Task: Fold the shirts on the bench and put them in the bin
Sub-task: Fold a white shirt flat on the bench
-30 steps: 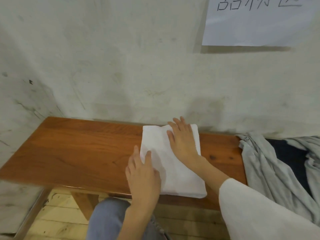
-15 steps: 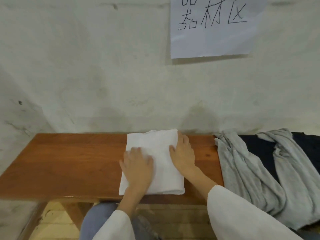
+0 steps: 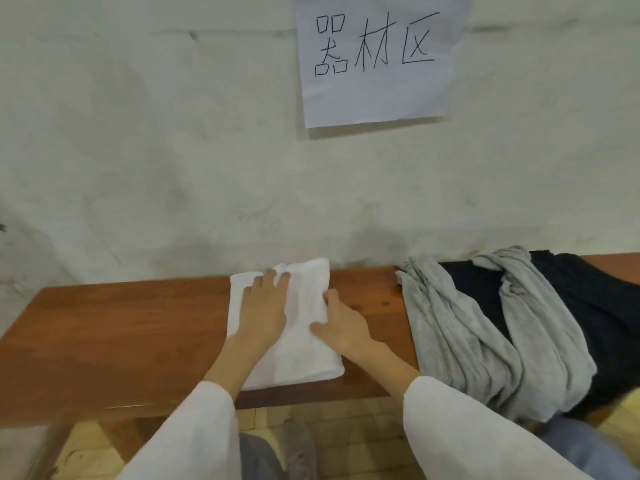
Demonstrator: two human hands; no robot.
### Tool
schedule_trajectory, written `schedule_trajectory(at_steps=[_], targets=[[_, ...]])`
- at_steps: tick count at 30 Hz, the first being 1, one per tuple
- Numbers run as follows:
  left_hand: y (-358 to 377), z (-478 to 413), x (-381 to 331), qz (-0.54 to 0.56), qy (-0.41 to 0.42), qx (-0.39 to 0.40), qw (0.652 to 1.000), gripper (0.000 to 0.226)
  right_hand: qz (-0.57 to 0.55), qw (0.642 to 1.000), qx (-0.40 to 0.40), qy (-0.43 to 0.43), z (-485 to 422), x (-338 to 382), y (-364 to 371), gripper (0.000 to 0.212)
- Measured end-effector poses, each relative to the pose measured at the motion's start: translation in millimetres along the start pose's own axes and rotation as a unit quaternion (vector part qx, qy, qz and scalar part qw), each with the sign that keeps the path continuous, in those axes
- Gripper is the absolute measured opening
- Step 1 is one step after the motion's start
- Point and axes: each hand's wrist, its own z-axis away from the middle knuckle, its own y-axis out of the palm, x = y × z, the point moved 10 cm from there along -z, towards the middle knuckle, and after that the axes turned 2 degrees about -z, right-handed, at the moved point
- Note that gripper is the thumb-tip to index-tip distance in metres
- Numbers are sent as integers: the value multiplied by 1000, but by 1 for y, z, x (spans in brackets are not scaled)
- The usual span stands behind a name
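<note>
**Folded white shirt gets a last press; two more wait**

A person in white sleeves [image 3: 194, 438] leans over the bench [image 3: 121, 334], working on a white shirt [image 3: 298, 362]. The shirt is folded into a neat rectangle at the bench's middle, and its far edge reaches the bench's back edge. The left hand [image 3: 265, 306] lies released and flat on top of it, fingers straight, pressing the cloth down. The right hand [image 3: 343, 323] sits at the shirt's edge on the side toward the bench's right end, thumb on the cloth. From here it cannot be told whether its fingers tuck under the fold or only rest against it.

Toward the bench's right end, apart from the white shirt, a grey shirt [image 3: 450, 341] lies crumpled over a dark garment [image 3: 588, 306]. Both are unfolded. No bin is in sight.

The white shirt looks light, soft and limp. Lifted by one corner, it would likely sag and spill its layers open. The safer hold is probably with both hands, one on each long side, palms slid underneath and thumbs on top so the stack stays together. The bench's smooth wood may let the cloth slide as fingers go under it. Nothing here is fragile, and the only thing at stake is the fold itself.
</note>
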Motion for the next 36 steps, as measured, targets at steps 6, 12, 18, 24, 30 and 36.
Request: schedule_trajectory(at_steps=[6,12,18,24,30,36], targets=[[41,-47,-108,-249,372,142,883,43,-60,996,55,42,5,-10,5,78],[48,-73,-110,-338,400,184,832,37,-104,983,73,131,13,-38,-9,31],[-7,-65,-133,-184,381,179,888,20,-87,984,-97,119,42,-70,-96,15],[-75,-42,-241,-39,399,132,906,25,-54,970,-213,106,127,-123,-206,23],[-115,20,-394,44,449,88,888,15,-24,937,-329,115,256,-214,-305,35],[-96,105,-548,99,487,53,866,17,-50,897,-395,190,384,-338,-345,36]])
